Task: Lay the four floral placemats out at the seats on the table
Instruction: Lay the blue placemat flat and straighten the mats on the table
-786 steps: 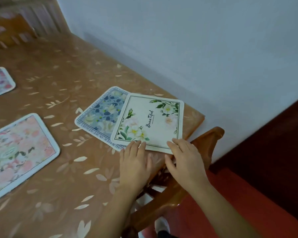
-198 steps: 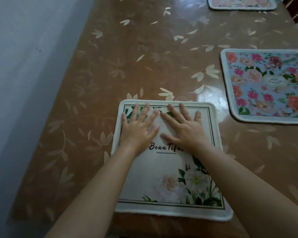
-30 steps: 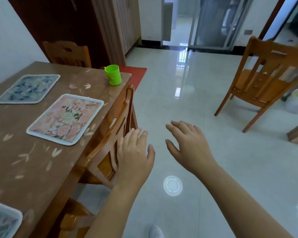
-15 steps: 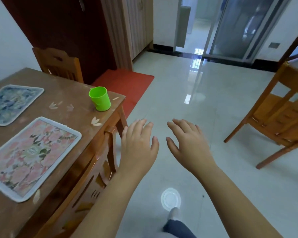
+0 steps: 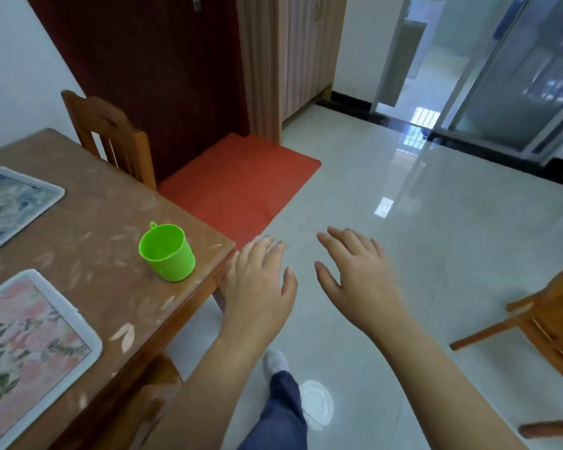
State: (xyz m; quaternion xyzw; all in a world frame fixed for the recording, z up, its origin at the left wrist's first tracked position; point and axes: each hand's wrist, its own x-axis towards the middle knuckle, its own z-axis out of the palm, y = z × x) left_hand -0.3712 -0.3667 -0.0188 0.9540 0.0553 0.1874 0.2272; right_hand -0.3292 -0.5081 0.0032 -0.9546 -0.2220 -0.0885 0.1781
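Well, the left hand [image 5: 260, 287] and right hand [image 5: 361, 277] hover spread, empty, mid-frame; the pink floral placemat [image 5: 30, 345] and blue floral placemat [image 5: 10, 203] lie left on the brown table [image 5: 104, 228]. The left, passing close, could clip the green plastic cup [image 5: 167, 253].

Two placemats [image 5: 30, 352] [image 5: 10, 206], one green cup [image 5: 168, 253], one table [image 5: 104, 222], two hands [image 5: 260, 287] [image 5: 361, 277].

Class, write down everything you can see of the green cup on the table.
The green cup is bright, plain lime, plastic-looking, with a small loop handle at its far rim. It stands upright, mouth open, nothing visible inside, on the brown leaf-patterned table near its corner. Only the table touches it; the left hand is off the corner, apart.
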